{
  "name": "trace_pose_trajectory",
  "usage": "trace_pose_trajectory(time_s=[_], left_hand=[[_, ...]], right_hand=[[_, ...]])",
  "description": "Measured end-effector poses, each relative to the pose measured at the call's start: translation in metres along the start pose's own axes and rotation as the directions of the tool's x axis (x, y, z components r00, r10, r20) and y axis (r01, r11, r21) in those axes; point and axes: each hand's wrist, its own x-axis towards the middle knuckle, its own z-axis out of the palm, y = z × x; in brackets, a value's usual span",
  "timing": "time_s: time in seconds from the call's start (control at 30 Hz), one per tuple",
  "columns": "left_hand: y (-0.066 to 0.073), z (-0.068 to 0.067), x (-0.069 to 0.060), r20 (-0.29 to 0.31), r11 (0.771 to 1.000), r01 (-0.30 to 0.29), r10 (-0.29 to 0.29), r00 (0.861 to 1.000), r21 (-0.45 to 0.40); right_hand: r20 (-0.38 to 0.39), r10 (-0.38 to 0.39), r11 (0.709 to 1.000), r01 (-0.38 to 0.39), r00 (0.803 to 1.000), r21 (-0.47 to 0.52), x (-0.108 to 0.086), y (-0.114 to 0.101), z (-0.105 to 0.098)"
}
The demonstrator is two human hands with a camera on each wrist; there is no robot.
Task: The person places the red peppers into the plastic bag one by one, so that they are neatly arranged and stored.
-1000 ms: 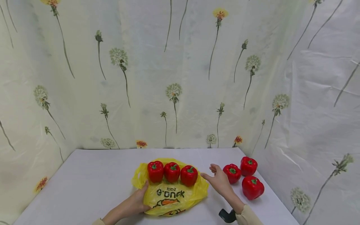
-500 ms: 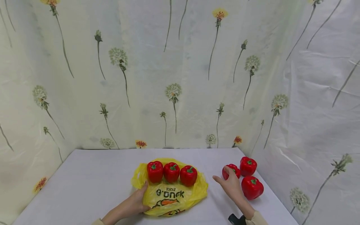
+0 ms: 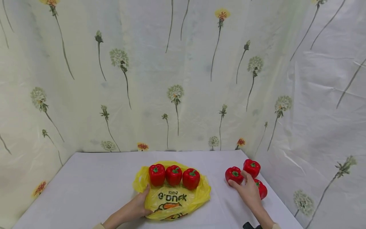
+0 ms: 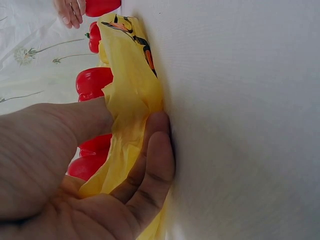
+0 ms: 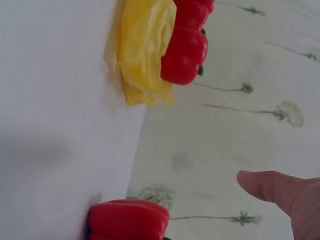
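My left hand grips the near left edge of a yellow printed plastic bag. In the left wrist view its thumb lies on the peppers' side of the film and the curled fingers on the outer side. Three red bell peppers with green stems sit in a row at the bag's mouth. My right hand hovers over another bell pepper, thumb and fingers spread to either side. In the right wrist view the thumb stands apart from a pepper.
Two more bell peppers stand on the right, one behind and one partly hidden by my right hand. The white table meets a flower-printed curtain at the back and sides. A black strap piece shows by the right wrist.
My right hand has moved right, from beside the bag to the nearest of the loose peppers. My left hand and the bag have stayed put.
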Motion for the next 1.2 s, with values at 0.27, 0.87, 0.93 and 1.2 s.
trace_pose_trajectory(time_s=[0.27, 0.87, 0.93, 1.2], left_hand=[[0.000, -0.001, 0.000, 0.000, 1.000, 0.006, -0.006, 1.000, -0.006], [0.001, -0.001, 0.000, 0.010, 1.000, 0.015, -0.015, 1.000, -0.007], [0.001, -0.001, 0.000, 0.010, 1.000, 0.018, -0.018, 1.000, -0.006], [0.000, -0.001, 0.000, 0.014, 1.000, 0.004, -0.004, 1.000, 0.002]], right_hand=[[-0.031, 0.037, 0.999, -0.037, 0.999, 0.003, 0.001, 0.005, -0.017], [-0.041, 0.107, 0.994, -0.108, 0.993, -0.010, 0.007, 0.020, -0.044], [-0.038, 0.115, 0.993, -0.116, 0.993, -0.020, 0.008, 0.025, -0.047], [-0.050, 0.151, 0.988, -0.152, 0.987, -0.012, 0.012, 0.043, -0.046]])
